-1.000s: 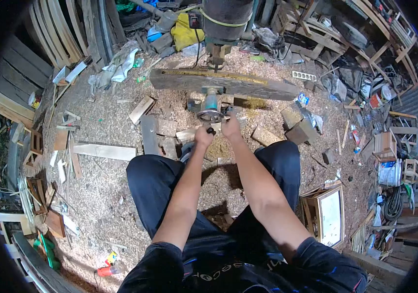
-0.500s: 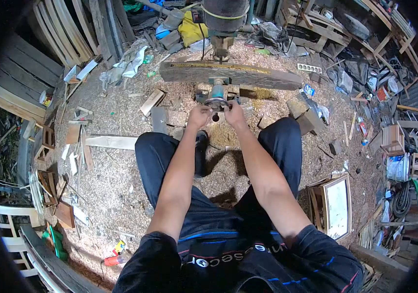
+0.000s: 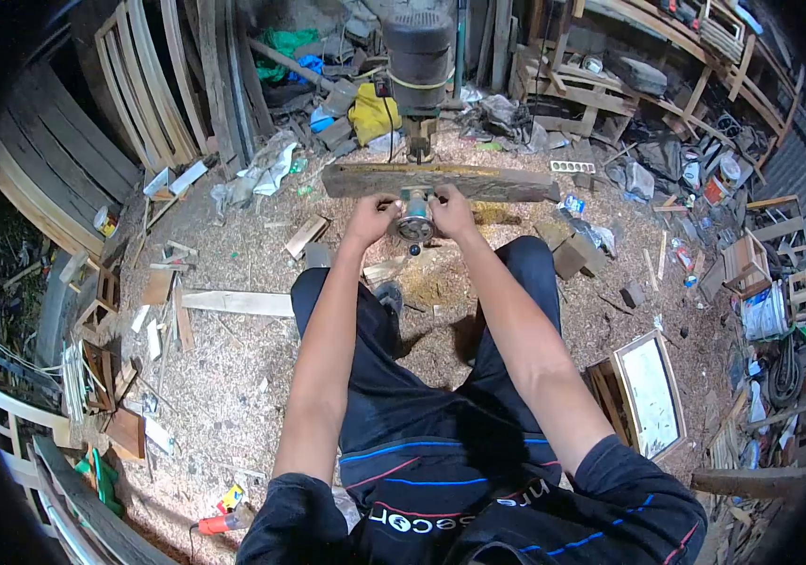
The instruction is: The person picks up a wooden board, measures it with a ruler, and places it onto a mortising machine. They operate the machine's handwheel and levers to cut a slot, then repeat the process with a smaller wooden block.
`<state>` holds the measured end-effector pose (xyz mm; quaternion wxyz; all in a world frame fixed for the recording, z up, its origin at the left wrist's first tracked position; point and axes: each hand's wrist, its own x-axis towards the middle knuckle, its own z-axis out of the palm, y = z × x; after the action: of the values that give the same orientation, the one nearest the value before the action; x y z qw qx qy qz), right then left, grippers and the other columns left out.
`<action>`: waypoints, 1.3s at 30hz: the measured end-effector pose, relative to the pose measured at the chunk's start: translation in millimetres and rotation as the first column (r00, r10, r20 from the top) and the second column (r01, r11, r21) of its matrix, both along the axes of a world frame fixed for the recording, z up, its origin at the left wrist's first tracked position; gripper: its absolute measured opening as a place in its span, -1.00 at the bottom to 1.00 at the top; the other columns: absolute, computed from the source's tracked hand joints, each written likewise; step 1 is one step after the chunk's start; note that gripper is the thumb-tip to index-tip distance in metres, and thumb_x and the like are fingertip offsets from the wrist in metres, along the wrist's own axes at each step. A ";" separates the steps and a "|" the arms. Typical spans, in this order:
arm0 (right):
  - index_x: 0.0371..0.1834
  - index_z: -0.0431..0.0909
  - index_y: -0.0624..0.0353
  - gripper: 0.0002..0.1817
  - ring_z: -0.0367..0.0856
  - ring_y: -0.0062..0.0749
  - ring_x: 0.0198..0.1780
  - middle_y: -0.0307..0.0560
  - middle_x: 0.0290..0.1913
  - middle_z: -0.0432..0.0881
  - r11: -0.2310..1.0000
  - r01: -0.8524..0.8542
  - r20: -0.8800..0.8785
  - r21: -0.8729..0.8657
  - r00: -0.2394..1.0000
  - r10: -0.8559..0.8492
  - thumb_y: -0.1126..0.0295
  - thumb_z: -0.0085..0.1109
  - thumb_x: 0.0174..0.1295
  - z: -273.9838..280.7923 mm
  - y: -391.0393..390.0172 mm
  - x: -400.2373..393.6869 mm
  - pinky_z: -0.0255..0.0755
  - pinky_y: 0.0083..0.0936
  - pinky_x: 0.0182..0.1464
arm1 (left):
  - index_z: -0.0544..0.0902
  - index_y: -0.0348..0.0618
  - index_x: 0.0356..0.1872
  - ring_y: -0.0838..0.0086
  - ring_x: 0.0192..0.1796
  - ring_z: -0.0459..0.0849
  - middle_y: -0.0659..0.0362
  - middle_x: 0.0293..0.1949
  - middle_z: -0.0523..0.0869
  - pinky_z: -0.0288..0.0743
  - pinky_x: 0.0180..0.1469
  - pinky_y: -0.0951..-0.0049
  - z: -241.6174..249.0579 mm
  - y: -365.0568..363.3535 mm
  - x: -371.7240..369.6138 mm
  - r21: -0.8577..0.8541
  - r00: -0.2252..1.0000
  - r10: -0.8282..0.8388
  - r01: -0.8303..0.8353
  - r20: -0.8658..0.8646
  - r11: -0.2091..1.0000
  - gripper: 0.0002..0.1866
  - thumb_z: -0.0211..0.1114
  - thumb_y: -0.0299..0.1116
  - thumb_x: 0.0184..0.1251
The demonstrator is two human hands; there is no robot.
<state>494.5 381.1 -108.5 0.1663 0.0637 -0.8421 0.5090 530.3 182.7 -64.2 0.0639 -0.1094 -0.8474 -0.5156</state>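
Observation:
A machine with a green body and a round metal handwheel (image 3: 415, 229) stands in front of me, its dark motor housing (image 3: 420, 56) behind. A long, worn wooden board (image 3: 507, 185) lies across it. My left hand (image 3: 372, 220) is at the left side of the green part, near the board's front edge, with fingers curled; what they hold is too small to make out. My right hand (image 3: 452, 209) is curled at the right side of the same part, and its hold is also unclear. Below the wheel is a small dark knob (image 3: 414, 250).
Wood shavings cover the floor (image 3: 224, 377). A pale plank (image 3: 238, 302) lies to the left, and wooden blocks (image 3: 580, 256) lie to the right. Farther right stands a framed white panel (image 3: 651, 395). A red power tool (image 3: 219, 524) is at the lower left.
Both hands have moved from beside the handwheel to higher up, at the sides of the green part near the board. The camera view has shifted, showing more of the motor.

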 end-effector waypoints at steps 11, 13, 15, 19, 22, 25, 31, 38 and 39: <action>0.03 0.50 0.34 -0.64 0.66 -0.02 -0.09 0.18 -0.13 0.66 0.996 0.028 -0.237 -0.079 0.970 -0.046 0.37 0.15 0.21 84.5 3.8 -38.0 0.50 -0.28 -0.02 | 0.67 -0.31 -0.12 0.20 -0.13 0.73 -0.04 -0.22 0.75 0.55 -0.03 0.29 60.4 8.1 -39.5 -0.032 0.912 0.235 -0.261 -0.335 0.965 -0.73 0.32 -0.41 0.17; 0.01 0.50 0.34 -0.66 0.66 -0.05 -0.08 0.18 -0.13 0.66 0.982 -0.011 -0.211 -0.190 0.977 -0.030 0.37 0.15 0.23 95.7 8.3 -62.7 0.50 -0.31 -0.01 | 0.60 -0.28 -0.02 0.06 0.03 0.65 -0.10 -0.06 0.68 0.48 0.11 0.23 73.0 5.1 -70.8 -0.032 0.878 0.238 -0.276 -0.415 0.961 -0.63 0.33 -0.48 0.09; -0.02 0.50 0.33 -0.70 0.67 -0.10 -0.09 0.17 -0.12 0.66 0.963 -0.025 -0.241 -0.269 0.970 -0.043 0.38 0.15 0.26 119.3 12.0 -87.1 0.50 -0.33 -0.02 | 0.56 -0.29 0.03 0.05 0.10 0.60 -0.10 0.02 0.64 0.45 0.16 0.22 88.8 0.4 -106.3 -0.063 0.811 0.235 -0.316 -0.536 0.947 -0.56 0.36 -0.47 0.07; -0.06 0.52 0.33 -0.70 0.69 -0.14 -0.13 0.15 -0.17 0.69 0.973 0.022 -0.335 -0.232 0.937 -0.101 0.35 0.18 0.24 151.5 28.9 -154.5 0.51 -0.32 -0.05 | 0.53 -0.31 0.05 -0.02 0.14 0.53 -0.12 0.04 0.59 0.40 0.20 0.16 105.5 -12.6 -185.6 -0.168 0.686 0.170 -0.398 -0.707 0.902 -0.50 0.40 -0.49 -0.01; -0.06 0.53 0.34 -0.69 0.69 -0.15 -0.14 0.13 -0.20 0.69 0.970 0.025 -0.361 -0.240 0.926 -0.113 0.34 0.19 0.24 165.4 38.2 -193.8 0.51 -0.33 -0.05 | 0.57 -0.27 0.03 0.00 0.11 0.53 -0.07 -0.01 0.60 0.39 0.16 0.14 119.6 -17.4 -198.4 -0.297 0.737 0.093 -0.380 -0.669 0.876 -0.51 0.41 -0.49 -0.03; -0.03 0.52 0.34 -0.69 0.68 -0.19 -0.18 0.15 -0.15 0.67 0.943 -0.032 -0.356 -0.331 0.930 -0.094 0.37 0.18 0.24 175.6 38.0 -216.0 0.52 -0.33 -0.08 | 0.63 -0.23 -0.06 0.12 0.08 0.54 0.05 -0.08 0.63 0.38 0.06 0.19 121.9 -23.7 -208.6 -0.316 0.712 0.049 -0.371 -0.700 0.873 -0.62 0.37 -0.51 0.00; -0.08 0.56 0.34 -0.74 0.67 -0.25 -0.19 0.10 -0.21 0.68 0.907 -0.023 -0.378 -0.420 0.913 -0.151 0.42 0.20 0.22 191.3 38.4 -256.2 0.51 -0.38 -0.08 | 0.69 -0.19 -0.26 0.21 -0.07 0.59 0.12 -0.22 0.66 0.40 -0.06 0.23 116.1 -48.7 -237.4 -0.348 0.579 -0.126 -0.290 -0.806 0.892 -0.74 0.34 -0.56 -0.07; 0.11 0.42 0.41 -0.39 0.62 -0.13 0.02 0.20 0.00 0.61 0.925 0.039 -0.367 -0.378 0.911 -0.188 0.18 0.34 0.11 265.5 50.4 -353.0 0.46 -0.37 0.09 | 0.66 -0.25 -0.25 0.12 -0.06 0.63 0.03 -0.18 0.69 0.46 0.04 0.21 142.8 -32.7 -225.5 -0.090 0.478 0.112 -0.379 -0.871 0.921 -0.81 0.32 -0.50 0.08; 0.20 0.36 0.42 -0.26 0.60 -0.09 0.08 0.25 0.09 0.58 0.924 0.058 -0.313 -0.379 0.931 -0.187 0.12 0.37 0.08 276.7 51.7 -368.1 0.44 -0.35 0.14 | 0.63 -0.25 -0.22 0.11 0.00 0.62 0.00 -0.15 0.68 0.41 0.14 0.21 162.1 -21.3 -216.3 0.010 0.602 0.189 -0.288 -0.776 0.958 -0.82 0.25 -0.47 0.14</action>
<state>126.3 432.8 168.2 0.3514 0.0660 -0.6937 0.6253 313.9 161.4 97.9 0.4800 -0.2079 -0.7742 -0.3563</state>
